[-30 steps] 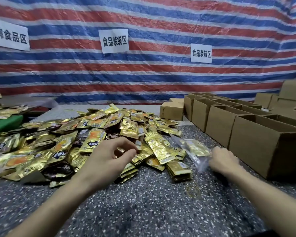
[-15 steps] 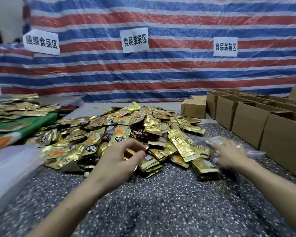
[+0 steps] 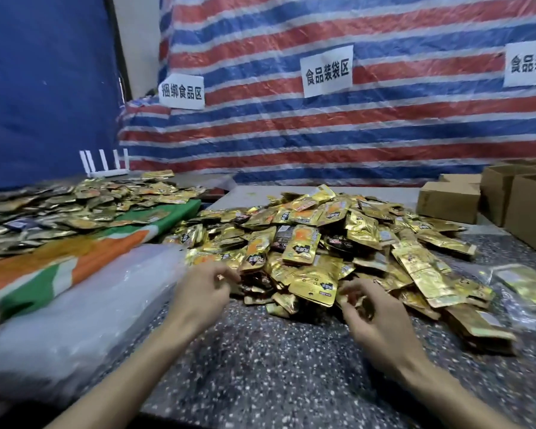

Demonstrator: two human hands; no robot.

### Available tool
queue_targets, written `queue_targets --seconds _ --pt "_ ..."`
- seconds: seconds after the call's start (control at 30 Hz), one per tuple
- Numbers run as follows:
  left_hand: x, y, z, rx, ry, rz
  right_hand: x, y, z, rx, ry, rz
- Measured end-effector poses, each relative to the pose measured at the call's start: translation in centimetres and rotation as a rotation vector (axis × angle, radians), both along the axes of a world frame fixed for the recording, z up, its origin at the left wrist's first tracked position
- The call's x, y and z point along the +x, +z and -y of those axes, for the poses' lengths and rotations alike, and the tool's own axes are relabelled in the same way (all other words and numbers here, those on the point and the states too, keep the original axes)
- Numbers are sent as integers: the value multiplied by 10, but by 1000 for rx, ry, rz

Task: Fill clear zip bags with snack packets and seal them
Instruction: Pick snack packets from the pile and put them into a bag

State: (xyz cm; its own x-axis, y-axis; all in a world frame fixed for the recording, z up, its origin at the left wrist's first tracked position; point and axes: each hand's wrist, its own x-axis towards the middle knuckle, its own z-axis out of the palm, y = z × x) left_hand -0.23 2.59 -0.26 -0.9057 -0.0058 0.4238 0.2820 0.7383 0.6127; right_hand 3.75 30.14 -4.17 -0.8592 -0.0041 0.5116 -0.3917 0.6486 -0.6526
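Facing striped tarp (image 3: 322, 134): packets (image 3: 322, 243), speckled table (image 3: 276, 382)

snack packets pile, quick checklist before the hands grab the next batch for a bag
1. Packets within reach: ok. The pile lies right in front of both hands.
2. Left hand free: cannot tell. The left hand curls at the pile's edge; a pinch is unclear.
3. Right hand free: cannot tell. The right hand curls its fingers over the near packets.
4. Empty bag ready: not ok. No bag shows in either hand; the plastic bundle on the left may be bags.
5. Filled bag out of the way: ok. The filled bag lies on the table to the right; its seal cannot be judged.
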Motion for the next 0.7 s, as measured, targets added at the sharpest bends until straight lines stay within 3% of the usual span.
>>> queue_targets --seconds 0.07,0.17,0.27,0.47,0.6,0.7 --pt "-10 -1 30 -92 167 8 2 -14 0 22 15 29" --pt "-27 -9 69 -393 467 96 1 -18 -3 71 18 5" --pt "-35 -19 92 -567 604 214 5 -18 0 192 62 -14" --pt "-42 -18 99 -429 668 -75 5 -17 -2 204 132 -45" --pt "-59 -13 117 -579 725 174 4 -19 -2 184 136 -55" --pt "-72 -17 135 -544 682 216 3 -21 -2 175 139 -64"
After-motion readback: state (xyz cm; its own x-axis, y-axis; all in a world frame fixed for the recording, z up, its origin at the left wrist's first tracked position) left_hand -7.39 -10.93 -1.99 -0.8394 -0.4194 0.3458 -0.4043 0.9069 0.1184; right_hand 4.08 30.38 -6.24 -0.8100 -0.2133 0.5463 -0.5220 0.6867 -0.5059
